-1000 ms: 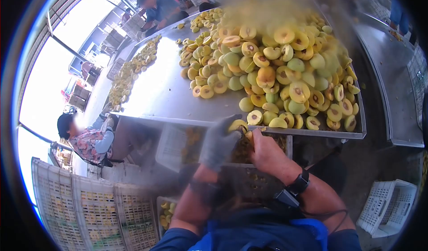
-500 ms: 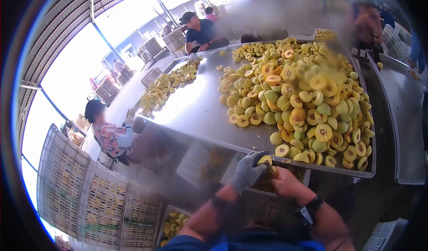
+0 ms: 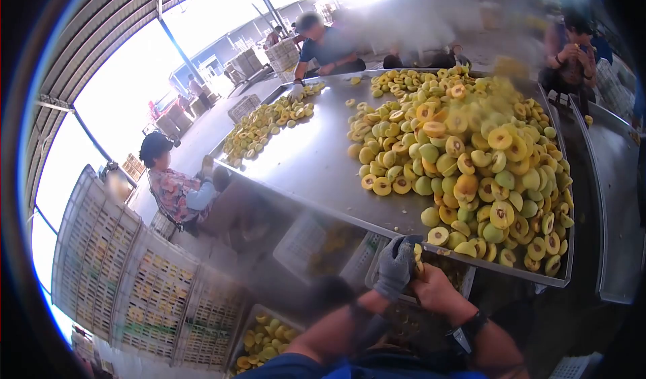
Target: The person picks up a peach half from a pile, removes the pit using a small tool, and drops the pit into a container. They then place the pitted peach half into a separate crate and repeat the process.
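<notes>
My left hand (image 3: 395,266), in a grey glove, is closed around a yellow stone-fruit half (image 3: 418,254) just off the table's near edge. My right hand (image 3: 437,288) is bare, with a dark watch at the wrist. Its fingers are curled and meet the left hand at the fruit; what they grip is hidden. Beyond both hands, a big heap of halved yellow-green stone fruit (image 3: 464,157) lies on the metal table (image 3: 303,157), many showing brown pits or hollows. Below my hands is a crate (image 3: 465,281) with fruit pieces in it.
A smaller fruit pile (image 3: 269,126) lies at the table's far left, where a person (image 3: 326,49) reaches in. Another person (image 3: 178,184) sits at the left side. Stacked plastic crates (image 3: 134,271) stand at lower left, beside a crate of fruit halves (image 3: 266,338). A second metal table (image 3: 612,190) is at right.
The fruit half in my left hand has turned and is now mostly covered by the glove. Both hands have shifted slightly down. The view has swung a little left.
</notes>
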Demonstrator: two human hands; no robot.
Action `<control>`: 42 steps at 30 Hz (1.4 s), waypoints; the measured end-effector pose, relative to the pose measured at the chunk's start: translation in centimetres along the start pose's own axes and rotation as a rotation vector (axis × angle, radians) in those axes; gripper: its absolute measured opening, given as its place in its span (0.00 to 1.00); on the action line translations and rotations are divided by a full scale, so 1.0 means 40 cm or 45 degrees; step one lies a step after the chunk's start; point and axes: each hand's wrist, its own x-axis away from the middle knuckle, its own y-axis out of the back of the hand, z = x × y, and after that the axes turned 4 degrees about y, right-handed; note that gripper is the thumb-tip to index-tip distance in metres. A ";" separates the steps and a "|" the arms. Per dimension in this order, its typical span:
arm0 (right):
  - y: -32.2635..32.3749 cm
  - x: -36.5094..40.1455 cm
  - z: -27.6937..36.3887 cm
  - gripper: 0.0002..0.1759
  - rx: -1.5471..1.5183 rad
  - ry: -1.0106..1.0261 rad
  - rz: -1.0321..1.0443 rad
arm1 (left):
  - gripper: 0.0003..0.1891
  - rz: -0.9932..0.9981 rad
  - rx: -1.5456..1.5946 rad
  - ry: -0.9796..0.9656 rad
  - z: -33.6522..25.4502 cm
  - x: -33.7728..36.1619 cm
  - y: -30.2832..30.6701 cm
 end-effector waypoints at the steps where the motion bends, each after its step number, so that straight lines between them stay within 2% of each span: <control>1: 0.011 0.004 0.047 0.08 -0.145 -0.090 0.045 | 0.12 0.010 0.039 -0.086 0.081 -0.018 0.003; 2: 0.020 0.007 0.070 0.06 -0.225 -0.169 0.092 | 0.11 0.023 0.076 -0.174 0.126 -0.029 0.005; 5: 0.026 0.012 0.083 0.03 -0.511 -0.377 0.204 | 0.11 0.108 0.018 -0.117 0.098 -0.024 0.014; 7: 0.021 0.010 0.066 0.05 -0.735 -0.461 0.229 | 0.11 0.189 -0.031 -0.133 0.078 -0.037 0.029; 9: 0.026 -0.001 0.059 0.06 -0.516 -0.278 0.324 | 0.11 0.259 0.076 -0.070 0.037 -0.030 0.028; 11: 0.021 0.009 0.034 0.07 -0.389 -0.226 0.378 | 0.11 0.276 0.329 0.094 -0.039 -0.008 0.025; 13: 0.014 0.005 0.008 0.07 -0.336 -0.230 0.432 | 0.12 0.434 0.134 -0.065 -0.006 -0.029 0.051; 15: 0.028 0.002 -0.002 0.08 -0.340 -0.147 0.483 | 0.13 0.507 0.165 -0.162 0.017 -0.048 0.048; 17: 0.023 -0.001 -0.012 0.08 -0.403 -0.148 0.520 | 0.14 0.505 0.417 -0.162 0.028 -0.052 0.050; 20: 0.022 -0.009 -0.019 0.09 -0.552 -0.295 0.518 | 0.15 0.284 0.761 0.343 0.181 -0.056 0.034; 21: 0.021 -0.007 -0.023 0.09 -0.596 -0.347 0.507 | 0.16 0.208 0.872 0.513 0.167 -0.058 0.030; 24: 0.007 -0.006 -0.037 0.08 -0.653 -0.471 0.463 | 0.16 0.080 0.885 0.575 0.113 -0.045 0.035; 25: 0.005 -0.008 -0.042 0.08 -0.658 -0.504 0.441 | 0.16 0.061 0.731 0.388 0.125 -0.046 0.030; 26: 0.001 -0.011 -0.058 0.08 -0.581 -0.397 0.453 | 0.16 0.044 0.574 0.202 0.147 -0.047 0.026; 28: -0.013 -0.010 -0.097 0.07 -0.489 -0.260 0.477 | 0.16 0.095 0.490 0.142 0.132 -0.036 0.028; 29: -0.017 -0.009 -0.110 0.07 -0.473 -0.224 0.486 | 0.16 0.174 0.565 0.259 0.119 -0.033 0.036; 32: -0.013 -0.016 -0.097 0.07 -0.567 -0.337 0.470 | 0.15 0.291 0.622 0.472 0.091 -0.047 0.033; 34: 0.001 -0.011 -0.033 0.07 -0.589 -0.449 0.413 | 0.14 0.122 0.145 0.184 0.108 -0.073 0.043; 36: 0.014 0.005 0.016 0.07 -0.651 -0.471 0.390 | 0.13 -0.257 -0.788 -0.489 0.178 -0.117 0.100; 38: 0.026 0.006 0.019 0.07 -0.685 -0.471 0.324 | 0.12 -0.450 0.168 0.095 0.192 -0.168 0.193; 40: 0.034 0.011 0.002 0.07 -0.710 -0.451 0.198 | 0.11 -0.552 0.348 0.147 0.231 -0.207 0.323; 42: 0.026 0.004 -0.088 0.07 -0.669 -0.642 0.091 | 0.12 -0.573 -0.389 0.189 0.180 -0.229 0.413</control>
